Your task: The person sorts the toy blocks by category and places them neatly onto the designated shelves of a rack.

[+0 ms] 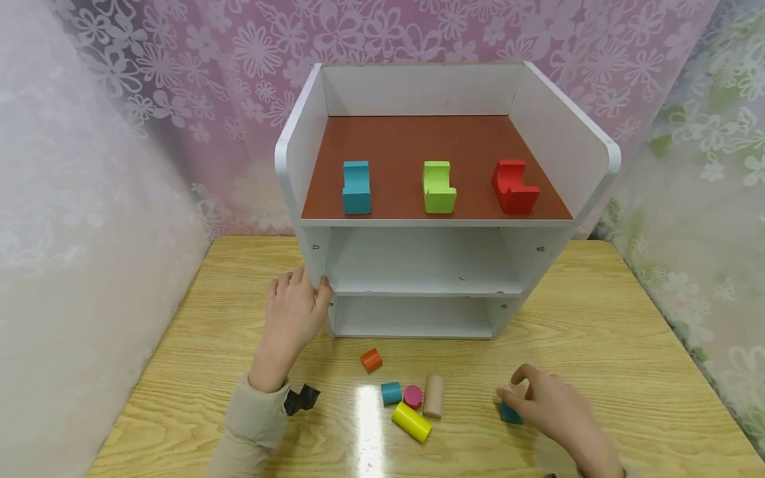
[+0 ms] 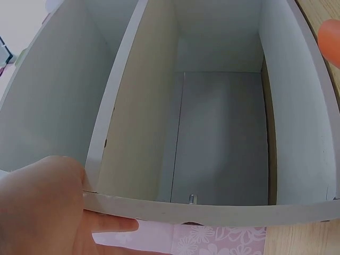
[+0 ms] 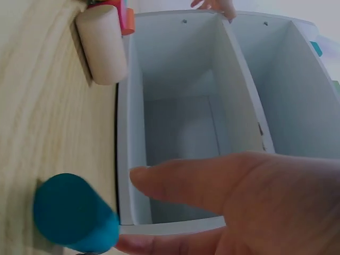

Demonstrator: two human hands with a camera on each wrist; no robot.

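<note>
Left hand (image 1: 293,312) gripping a white shelf unit (image 1: 418,259), right hand (image 1: 552,408) loose at a dark teal cylinder (image 1: 510,413).
Head cam: teal guy's on the wood-grain worktop (image 1: 597,318), well right of the shiny yellow cylinder (image 1: 411,422) and the plain wooden cylinder (image 1: 433,396); left wrist cam: fingers run along the outside of the unit's side panel (image 2: 212,212); right wrist cam: thumb and finger spread apart, fingertip right by the teal one, can't really tell if touching.

Left hand (image 1: 293,311) farther forward, right hand (image 1: 552,403) fingers bent
</note>
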